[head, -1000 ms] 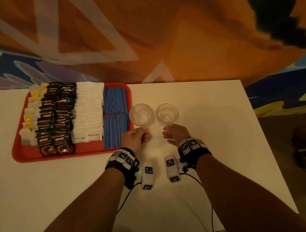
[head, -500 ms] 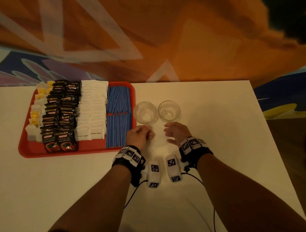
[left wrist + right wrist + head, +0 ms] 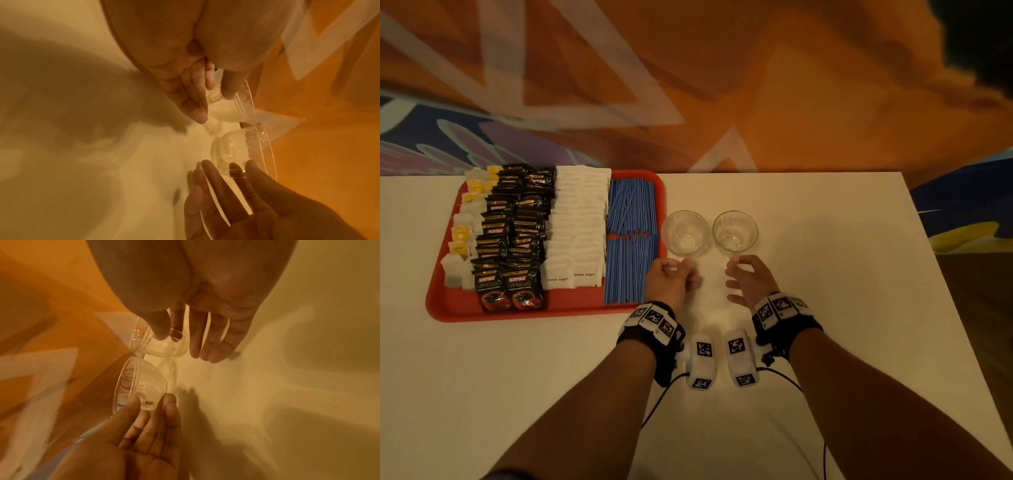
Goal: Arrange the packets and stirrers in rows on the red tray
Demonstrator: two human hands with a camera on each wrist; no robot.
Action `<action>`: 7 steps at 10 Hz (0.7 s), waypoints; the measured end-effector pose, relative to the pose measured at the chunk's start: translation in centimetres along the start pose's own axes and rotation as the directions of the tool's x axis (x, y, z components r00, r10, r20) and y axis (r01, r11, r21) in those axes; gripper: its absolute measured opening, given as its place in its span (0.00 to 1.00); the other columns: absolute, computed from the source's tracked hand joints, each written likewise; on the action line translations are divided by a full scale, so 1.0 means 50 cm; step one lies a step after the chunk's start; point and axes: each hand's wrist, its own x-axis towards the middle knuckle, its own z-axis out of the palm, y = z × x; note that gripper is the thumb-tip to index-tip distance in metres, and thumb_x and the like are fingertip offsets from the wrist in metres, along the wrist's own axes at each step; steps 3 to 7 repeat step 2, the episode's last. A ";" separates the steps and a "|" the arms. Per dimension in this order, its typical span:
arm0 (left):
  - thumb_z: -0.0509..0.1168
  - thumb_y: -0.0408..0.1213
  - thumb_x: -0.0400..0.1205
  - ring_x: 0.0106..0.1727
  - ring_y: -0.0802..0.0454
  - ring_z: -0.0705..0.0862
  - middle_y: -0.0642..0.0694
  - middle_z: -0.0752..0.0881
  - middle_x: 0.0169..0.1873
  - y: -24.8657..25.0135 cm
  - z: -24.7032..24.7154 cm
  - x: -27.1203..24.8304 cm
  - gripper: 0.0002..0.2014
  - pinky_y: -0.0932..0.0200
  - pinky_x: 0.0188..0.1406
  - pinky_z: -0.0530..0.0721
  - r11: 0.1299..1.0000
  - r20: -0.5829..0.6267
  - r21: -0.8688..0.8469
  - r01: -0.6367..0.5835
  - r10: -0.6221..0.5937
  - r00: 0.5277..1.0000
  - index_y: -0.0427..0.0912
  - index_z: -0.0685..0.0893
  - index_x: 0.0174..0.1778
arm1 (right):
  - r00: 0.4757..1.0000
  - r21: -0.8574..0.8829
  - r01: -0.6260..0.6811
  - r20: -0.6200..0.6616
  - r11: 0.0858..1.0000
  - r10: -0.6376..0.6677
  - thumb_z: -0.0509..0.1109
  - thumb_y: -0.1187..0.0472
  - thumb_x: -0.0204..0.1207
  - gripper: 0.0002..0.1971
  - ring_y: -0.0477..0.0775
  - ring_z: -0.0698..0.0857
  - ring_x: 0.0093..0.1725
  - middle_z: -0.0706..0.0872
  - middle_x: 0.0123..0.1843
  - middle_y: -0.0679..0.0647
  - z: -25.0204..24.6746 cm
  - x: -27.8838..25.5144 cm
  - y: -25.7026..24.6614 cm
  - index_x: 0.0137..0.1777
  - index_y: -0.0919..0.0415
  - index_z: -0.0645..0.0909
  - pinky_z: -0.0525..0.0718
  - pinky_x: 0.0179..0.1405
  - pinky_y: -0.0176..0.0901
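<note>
Packets and stirrers lie in neat rows on the red tray (image 3: 452, 308), which sits at the far left part of the white table (image 3: 825, 308). From the tray's left edge to its right edge come small white and yellow packets (image 3: 459, 236), then two rows of black coffee packets (image 3: 512, 240), then two rows of white brown sugar packets (image 3: 578, 233), then the blue stirrers (image 3: 631, 240). The stirrers lie in two groups, one behind the other, along the tray's right edge.

Two clear glass cups stand on the table just beside the tray's right edge. The left cup (image 3: 685, 233) is nearest the tray, and the right cup (image 3: 734, 230) stands just beside it. They are close together, and I cannot tell if their rims touch.

The left hand (image 3: 671, 282) pinches the left cup low down with the thumb and first finger, and the other fingers curl under. The right hand (image 3: 751, 279) pinches the right cup low down the same way. Its other fingers (image 3: 207, 339) are spread out straight and point at the table. Both cups look tilted in the wrist views.

Each wrist wears a black band with black and white square tags, the left band (image 3: 652, 320) and the right band (image 3: 780, 308).
</note>
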 end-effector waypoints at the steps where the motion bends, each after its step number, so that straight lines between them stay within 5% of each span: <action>1: 0.71 0.38 0.83 0.45 0.33 0.90 0.37 0.90 0.41 -0.003 -0.007 -0.006 0.14 0.38 0.55 0.88 0.999 0.009 -0.037 0.030 -0.030 1.000 0.40 0.71 0.52 | 0.999 -0.009 -0.035 -0.026 0.999 0.035 0.74 0.61 0.78 0.15 0.53 0.81 0.46 0.82 0.48 0.56 -0.004 0.002 0.009 0.59 0.51 0.72 0.85 0.42 0.49; 2: 0.69 0.38 0.85 0.43 0.35 0.89 0.34 0.89 0.45 -0.001 -0.015 -0.022 0.12 0.38 0.53 0.88 0.995 0.003 -0.048 0.083 -0.083 0.997 0.39 0.72 0.53 | 0.993 -0.043 -0.090 -0.087 0.995 0.086 0.77 0.59 0.75 0.23 0.56 0.81 0.51 0.82 0.53 0.58 -0.010 0.000 0.024 0.63 0.50 0.68 0.84 0.38 0.48; 7: 0.69 0.38 0.85 0.43 0.35 0.89 0.34 0.89 0.45 -0.001 -0.015 -0.022 0.12 0.38 0.53 0.88 0.995 0.003 -0.048 0.083 -0.083 0.997 0.39 0.72 0.53 | 0.993 -0.043 -0.090 -0.087 0.995 0.086 0.77 0.59 0.75 0.23 0.56 0.81 0.51 0.82 0.53 0.58 -0.010 0.000 0.024 0.63 0.50 0.68 0.84 0.38 0.48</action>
